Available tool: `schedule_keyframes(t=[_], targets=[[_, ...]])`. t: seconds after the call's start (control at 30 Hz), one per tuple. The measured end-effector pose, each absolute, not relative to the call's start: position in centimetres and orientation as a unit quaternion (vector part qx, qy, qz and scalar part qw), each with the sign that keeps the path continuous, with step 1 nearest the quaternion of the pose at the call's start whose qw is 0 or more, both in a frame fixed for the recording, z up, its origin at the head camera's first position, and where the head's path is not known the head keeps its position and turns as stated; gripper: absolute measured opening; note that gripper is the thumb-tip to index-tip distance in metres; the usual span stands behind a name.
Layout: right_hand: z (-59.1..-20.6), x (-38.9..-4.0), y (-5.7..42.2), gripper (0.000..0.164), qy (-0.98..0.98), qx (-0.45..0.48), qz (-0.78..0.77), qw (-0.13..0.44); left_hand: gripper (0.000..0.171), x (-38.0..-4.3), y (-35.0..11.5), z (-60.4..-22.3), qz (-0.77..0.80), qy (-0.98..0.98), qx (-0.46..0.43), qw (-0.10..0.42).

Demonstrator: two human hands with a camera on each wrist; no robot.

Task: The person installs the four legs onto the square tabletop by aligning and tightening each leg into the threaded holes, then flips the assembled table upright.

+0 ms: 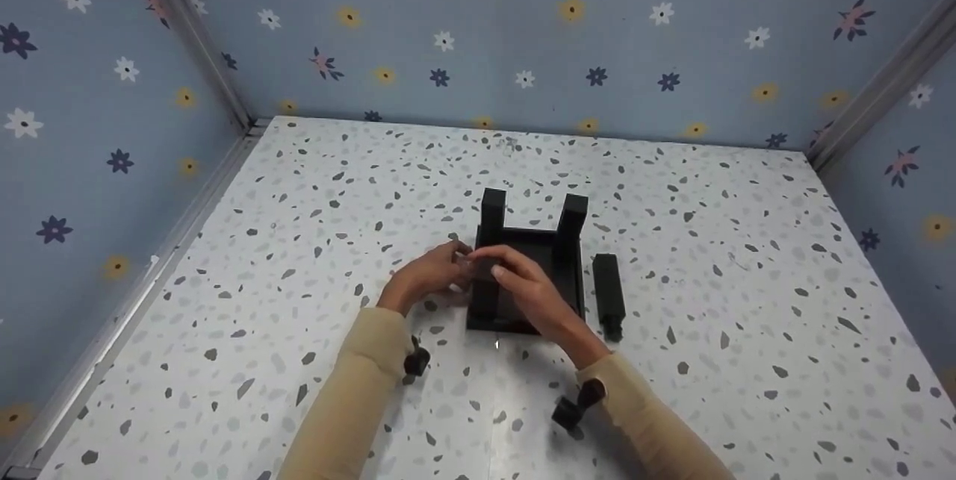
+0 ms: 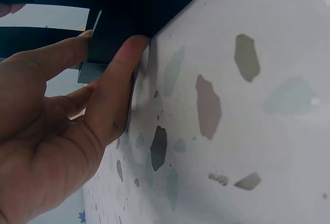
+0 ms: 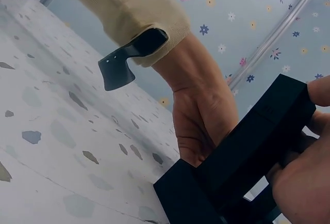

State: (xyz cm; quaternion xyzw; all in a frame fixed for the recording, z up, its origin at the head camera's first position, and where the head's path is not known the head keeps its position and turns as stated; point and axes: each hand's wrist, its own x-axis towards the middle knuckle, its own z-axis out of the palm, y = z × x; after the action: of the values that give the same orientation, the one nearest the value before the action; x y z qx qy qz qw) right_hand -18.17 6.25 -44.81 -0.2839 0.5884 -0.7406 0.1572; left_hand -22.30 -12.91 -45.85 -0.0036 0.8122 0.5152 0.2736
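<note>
A small black table lies upside down, with two black legs standing up at its far corners. My right hand grips the top of a black table leg at the near left corner, fingers and thumb bent about its end. From the left, my left hand holds the side of the black tabletop, and its thumb and fingertips pinch the dark edge in the left wrist view. Where the held leg meets the tabletop is partly hidden by the hands.
A loose black leg with a narrower threaded-looking end lies just right of the tabletop. The speckled white work surface is enclosed by flowered blue panels at the back and both sides.
</note>
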Motion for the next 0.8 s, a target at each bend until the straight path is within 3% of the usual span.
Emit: schedule_keyframes(t=[0.23, 0.4, 0.6, 0.8], targets=[[-44.3, -17.7, 6.4, 0.034, 0.629, -0.249, -0.726, 0.126, 0.049, -22.4, -12.9, -46.0, 0.519, 0.809, -0.008, 0.276], [-44.1, -16.9, 6.1, 0.028, 0.697, -0.214, -0.682, 0.05, 0.049, -22.5, -12.9, -46.1, 0.525, 0.806, -0.009, 0.275], [-44.3, -15.7, 5.2, 0.04, 0.772, -0.213, -0.595, -0.067, 0.049, -22.5, -12.8, -46.0, 0.525, 0.806, -0.006, 0.271], [-44.6, -15.3, 4.6, 0.039, 0.783, -0.191, -0.581, -0.115, 0.049, -22.5, -12.8, -45.9, 0.513, 0.814, -0.003, 0.273]])
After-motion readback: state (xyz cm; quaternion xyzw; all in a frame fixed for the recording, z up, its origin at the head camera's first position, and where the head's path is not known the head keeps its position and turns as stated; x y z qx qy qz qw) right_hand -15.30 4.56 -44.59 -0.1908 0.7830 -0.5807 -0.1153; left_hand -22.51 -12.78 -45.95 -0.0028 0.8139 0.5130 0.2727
